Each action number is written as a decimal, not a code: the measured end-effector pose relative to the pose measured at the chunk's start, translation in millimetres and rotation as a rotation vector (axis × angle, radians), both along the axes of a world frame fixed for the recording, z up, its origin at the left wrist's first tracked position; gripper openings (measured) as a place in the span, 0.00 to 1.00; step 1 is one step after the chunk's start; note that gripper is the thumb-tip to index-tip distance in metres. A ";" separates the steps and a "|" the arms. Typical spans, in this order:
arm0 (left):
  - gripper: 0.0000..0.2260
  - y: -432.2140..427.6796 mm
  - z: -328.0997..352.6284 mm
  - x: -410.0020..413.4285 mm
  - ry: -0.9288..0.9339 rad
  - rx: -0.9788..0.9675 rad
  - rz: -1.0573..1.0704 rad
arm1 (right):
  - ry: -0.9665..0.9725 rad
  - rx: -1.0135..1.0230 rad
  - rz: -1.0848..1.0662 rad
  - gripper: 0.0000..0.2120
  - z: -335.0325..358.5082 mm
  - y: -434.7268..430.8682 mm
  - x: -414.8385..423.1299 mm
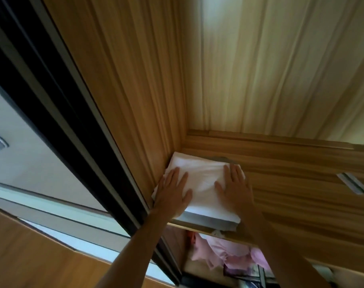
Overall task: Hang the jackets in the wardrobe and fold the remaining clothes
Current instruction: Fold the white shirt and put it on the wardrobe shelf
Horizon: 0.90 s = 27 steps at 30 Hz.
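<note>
Storing looks late-stage: left hand (173,193) and right hand (236,187), fingers (233,173) flat, press a folded white garment (199,179); pink clothes (216,252) hang at five o'clock.

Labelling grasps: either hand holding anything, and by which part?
Nothing gripped. Left hand and right hand press flat, fingers straight, on top of the folded white cloth, near its left and right edges.
</note>
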<state>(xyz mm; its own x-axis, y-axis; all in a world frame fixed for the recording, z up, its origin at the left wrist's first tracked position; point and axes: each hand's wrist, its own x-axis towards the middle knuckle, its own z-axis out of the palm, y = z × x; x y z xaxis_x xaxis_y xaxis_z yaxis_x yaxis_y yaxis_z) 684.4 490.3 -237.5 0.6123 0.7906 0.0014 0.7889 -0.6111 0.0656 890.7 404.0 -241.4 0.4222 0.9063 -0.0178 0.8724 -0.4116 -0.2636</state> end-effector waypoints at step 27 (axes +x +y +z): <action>0.14 -263.6 34.8 -362.1 -0.199 -0.376 0.490 | 0.173 -0.257 0.670 0.11 49.2 -144.6 -353.3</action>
